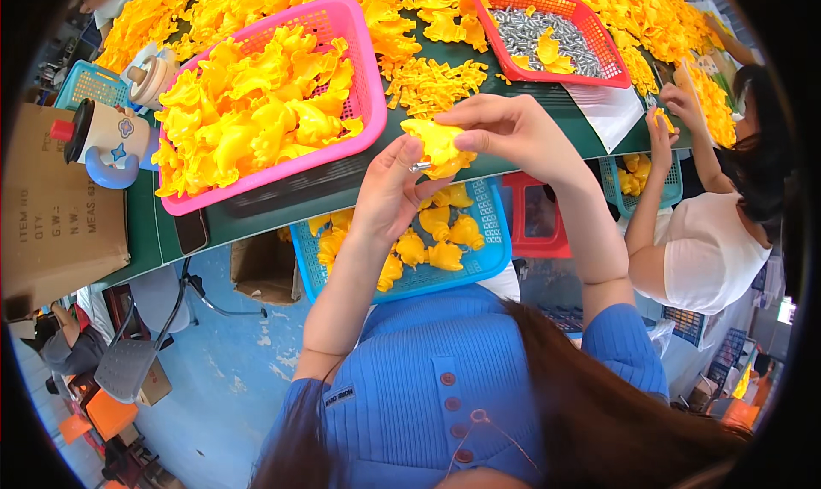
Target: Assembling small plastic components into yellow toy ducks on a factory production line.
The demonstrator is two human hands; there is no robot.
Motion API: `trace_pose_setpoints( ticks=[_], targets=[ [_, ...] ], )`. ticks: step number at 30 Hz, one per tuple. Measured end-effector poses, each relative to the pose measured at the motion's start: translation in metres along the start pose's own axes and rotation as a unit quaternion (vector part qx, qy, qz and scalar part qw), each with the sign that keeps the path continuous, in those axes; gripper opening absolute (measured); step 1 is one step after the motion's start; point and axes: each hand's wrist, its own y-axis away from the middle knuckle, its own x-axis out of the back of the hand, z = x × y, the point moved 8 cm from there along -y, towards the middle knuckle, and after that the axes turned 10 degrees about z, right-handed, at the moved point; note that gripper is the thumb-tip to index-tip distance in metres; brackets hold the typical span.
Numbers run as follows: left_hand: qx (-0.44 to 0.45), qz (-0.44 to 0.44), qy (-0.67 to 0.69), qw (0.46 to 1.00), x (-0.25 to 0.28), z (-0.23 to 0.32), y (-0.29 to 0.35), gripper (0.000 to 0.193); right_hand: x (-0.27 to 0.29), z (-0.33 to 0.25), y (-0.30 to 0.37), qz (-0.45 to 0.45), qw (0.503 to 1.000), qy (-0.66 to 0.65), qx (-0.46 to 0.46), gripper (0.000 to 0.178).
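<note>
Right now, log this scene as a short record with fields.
Left hand: holds the yellow workpiece near a silver part
Right hand: holds the same workpiece from the other side
Pink basket: on the green table, heaped with yellow pieces
Red basket: right of the pink basket, holds small metal parts under some yellow pieces
Blue basket: below the hands, holds rounded yellow pieces
Co-worker: at right, holds a small yellow item

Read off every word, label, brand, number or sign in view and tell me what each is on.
Cardboard box: several sideways lines of dark capitals, partly legible; wording withheld.
Small dark label on the blue shirt: pale letters, tiny; wording withheld.
Pale cup: star and flower marks; no words I can make out.
Yellow piece between left hand and right hand: no lettering visible.
</note>
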Motion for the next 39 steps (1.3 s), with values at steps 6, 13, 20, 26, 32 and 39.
trace_pose_setpoints(
  ticks=[6,13,20,26,32,39],
  targets=[
    [0.013,-0.008,0.021,1.0,0.0,0.001,-0.003,0.041,-0.001,-0.006,-0.006,-0.019,0.999,0.028,0.026,0.026],
    [0.011,0.003,0.028,1.0,0.0,0.004,-0.003,0.042,-0.002,-0.003,-0.006,-0.012,0.999,0.034,0.014,0.025],
    [-0.006,0.025,0.022,0.999,0.006,0.005,-0.005,0.036,-0.008,-0.007,0.002,0.013,0.995,0.069,0.066,0.028],
    [-0.026,0.026,0.0,0.999,0.006,0.005,-0.004,0.03,-0.004,-0.015,0.006,0.058,0.985,0.1,0.127,0.034],
    [-0.028,0.008,-0.003,1.0,0.001,0.005,0.0,0.03,-0.005,-0.008,0.003,0.042,0.991,0.069,0.107,0.036],
    [-0.046,0.009,-0.015,0.999,0.001,0.008,0.001,0.03,-0.006,-0.004,0.004,0.043,0.993,0.047,0.104,0.035]
  ],
)
